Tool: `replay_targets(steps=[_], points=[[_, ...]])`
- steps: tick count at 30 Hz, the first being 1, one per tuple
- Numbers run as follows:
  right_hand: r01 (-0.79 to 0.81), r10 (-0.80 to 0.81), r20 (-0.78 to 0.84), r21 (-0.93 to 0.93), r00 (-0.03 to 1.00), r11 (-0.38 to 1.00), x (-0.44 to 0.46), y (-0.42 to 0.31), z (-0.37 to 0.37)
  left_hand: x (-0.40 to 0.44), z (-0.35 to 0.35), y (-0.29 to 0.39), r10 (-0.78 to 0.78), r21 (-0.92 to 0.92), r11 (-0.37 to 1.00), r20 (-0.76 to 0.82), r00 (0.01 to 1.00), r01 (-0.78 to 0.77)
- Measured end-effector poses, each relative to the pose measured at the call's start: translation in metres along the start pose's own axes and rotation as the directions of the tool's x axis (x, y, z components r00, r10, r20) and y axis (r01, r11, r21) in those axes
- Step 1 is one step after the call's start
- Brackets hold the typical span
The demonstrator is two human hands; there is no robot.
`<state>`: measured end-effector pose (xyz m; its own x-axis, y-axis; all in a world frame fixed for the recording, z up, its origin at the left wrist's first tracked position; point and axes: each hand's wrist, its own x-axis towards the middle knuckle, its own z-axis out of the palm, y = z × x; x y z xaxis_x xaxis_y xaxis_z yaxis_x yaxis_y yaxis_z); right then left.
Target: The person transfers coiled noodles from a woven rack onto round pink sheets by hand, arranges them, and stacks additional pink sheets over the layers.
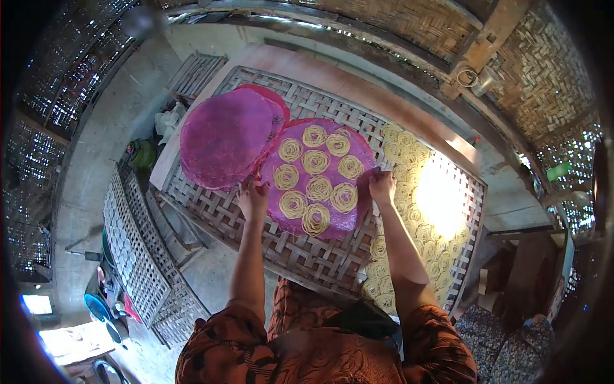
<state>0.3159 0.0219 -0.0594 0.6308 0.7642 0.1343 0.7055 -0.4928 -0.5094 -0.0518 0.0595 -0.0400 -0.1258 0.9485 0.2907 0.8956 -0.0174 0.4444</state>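
A round purple sheet (300, 220) lies on a woven bamboo rack, carrying several pale yellow noodle nests (318, 188) spaced apart. My left hand (254, 197) pinches the sheet's left edge, close to a stack of similar purple sheets (227, 137). On the opposite side, my right hand (382, 185) has its fingers closed on the right edge of the same sheet. To the right of that hand, many more nests (409, 217) lie tightly packed straight on the rack. Bright sunlight washes out part of them.
The bamboo rack (332, 265) spans the space before me. Behind it runs a wooden board (358, 89) along a low wall. Another rack (137, 246) with pale round pieces leans at the left, near a blue basin (97, 307). Patterned sacks (505, 339) stand at the lower right.
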Motion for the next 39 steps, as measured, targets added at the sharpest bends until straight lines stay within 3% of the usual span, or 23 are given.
replay_targets(steps=[1, 3, 5, 7, 8, 10, 13, 15, 16, 17, 18, 21, 23, 25, 27, 29, 31, 32, 33, 34, 35, 37, 39], points=[[-0.006, 0.006, -0.008, -0.006, 1.0, 1.0, 0.0, 0.001, -0.003, 0.0, 0.004, -0.001, 0.006, -0.009, 1.0, 0.005, 1.0, -0.006], [-0.067, 0.049, 0.17, 0.101, 0.984, 0.993, 0.006, -0.001, -0.006, 0.005, 0.005, -0.001, 0.01, 0.052, 0.999, -0.042, 0.999, -0.008], [-0.141, 0.125, 0.24, 0.053, 0.963, 0.989, 0.011, -0.005, -0.01, 0.009, 0.003, 0.004, 0.024, 0.048, 0.999, 0.004, 1.0, -0.024], [-0.209, 0.147, 0.302, 0.185, 0.942, 0.96, 0.004, -0.019, -0.028, 0.014, 0.004, 0.005, 0.086, -0.203, 0.976, 0.017, 0.996, -0.08], [-0.081, 0.037, 0.144, 0.318, 0.989, 0.945, -0.005, -0.031, -0.034, 0.015, 0.004, 0.011, 0.096, -0.209, 0.974, 0.017, 0.995, -0.09], [0.019, -0.069, 0.1, 0.432, 0.993, 0.902, -0.012, -0.042, -0.042, 0.016, -0.021, 0.043, -0.068, -0.424, 0.892, 0.213, 0.975, 0.155], [0.102, -0.122, 0.018, 0.441, 0.992, 0.892, -0.017, -0.03, -0.048, 0.018, -0.044, 0.076, 0.035, -0.563, 0.823, 0.175, 0.984, 0.071], [0.068, -0.108, 0.023, 0.639, 0.994, 0.766, -0.018, -0.02, -0.063, 0.016, -0.053, 0.096, 0.029, -0.618, 0.774, 0.255, 0.967, 0.139], [-0.094, -0.047, 0.143, 0.827, 0.989, 0.554, -0.025, -0.029, -0.1, 0.013, -0.053, 0.103, 0.084, -0.666, 0.742, 0.199, 0.976, 0.072], [-0.106, -0.027, 0.126, 0.916, 0.992, 0.386, -0.028, -0.027, -0.128, 0.008, -0.054, 0.112, 0.133, -0.71, 0.704, 0.14, 0.981, 0.006], [-0.184, 0.044, 0.183, 0.886, 0.982, 0.426, -0.028, -0.014, -0.153, 0.001, -0.074, 0.139, 0.125, -0.786, 0.609, 0.234, 0.964, 0.111], [-0.265, 0.158, 0.213, 0.805, 0.964, 0.531, -0.036, 0.045, -0.207, -0.034, -0.049, 0.17, 0.207, -0.812, 0.576, 0.255, 0.944, 0.093], [-0.176, 0.134, 0.122, 0.824, 0.983, 0.538, -0.042, 0.114, -0.199, -0.065, -0.018, 0.188, 0.268, -0.828, 0.56, 0.23, 0.936, 0.043], [-0.304, 0.286, 0.167, 0.778, 0.943, 0.55, -0.056, 0.152, -0.203, -0.092, 0.01, 0.194, 0.321, -0.837, 0.547, 0.208, 0.924, -0.001], [-0.362, 0.318, 0.176, 0.52, 0.932, 0.774, -0.065, 0.187, -0.199, -0.112, 0.027, 0.193, 0.428, -0.644, 0.739, 0.225, 0.875, -0.196], [-0.284, 0.285, 0.002, 0.114, 0.958, 0.952, -0.078, 0.197, -0.194, -0.125, 0.038, 0.191, 0.432, -0.656, 0.716, 0.145, 0.89, -0.241], [-0.066, 0.029, -0.193, -0.183, 0.981, 0.981, -0.083, 0.152, -0.212, -0.122, 0.003, 0.216, 0.479, -0.409, 0.812, 0.058, 0.876, -0.416], [-0.075, 0.04, -0.192, -0.18, 0.981, 0.981, -0.079, 0.144, -0.208, -0.118, 0.005, 0.221, 0.609, -0.468, 0.727, 0.1, 0.787, -0.503], [0.019, -0.021, -0.022, -0.083, 1.0, 0.996, -0.073, 0.139, -0.204, -0.115, 0.011, 0.23, 0.614, -0.465, 0.726, 0.108, 0.782, -0.506], [0.095, -0.098, 0.141, 0.031, 0.985, 0.995, -0.069, 0.138, -0.2, -0.113, 0.021, 0.239, 0.692, -0.47, 0.703, 0.279, 0.666, -0.534], [0.085, -0.09, 0.143, 0.036, 0.986, 0.996, -0.064, 0.139, -0.192, -0.11, 0.031, 0.248, 0.737, -0.481, 0.676, 0.436, 0.517, -0.558], [0.08, -0.085, 0.341, 0.028, 0.936, 0.996, -0.054, 0.151, -0.168, -0.107, 0.061, 0.258, 0.765, -0.47, 0.644, 0.4, 0.504, -0.604], [0.065, -0.101, 0.353, 0.114, 0.93, 0.991, -0.051, 0.156, -0.167, -0.101, 0.073, 0.271, 0.532, -0.446, 0.843, 0.604, 0.593, -0.301]])
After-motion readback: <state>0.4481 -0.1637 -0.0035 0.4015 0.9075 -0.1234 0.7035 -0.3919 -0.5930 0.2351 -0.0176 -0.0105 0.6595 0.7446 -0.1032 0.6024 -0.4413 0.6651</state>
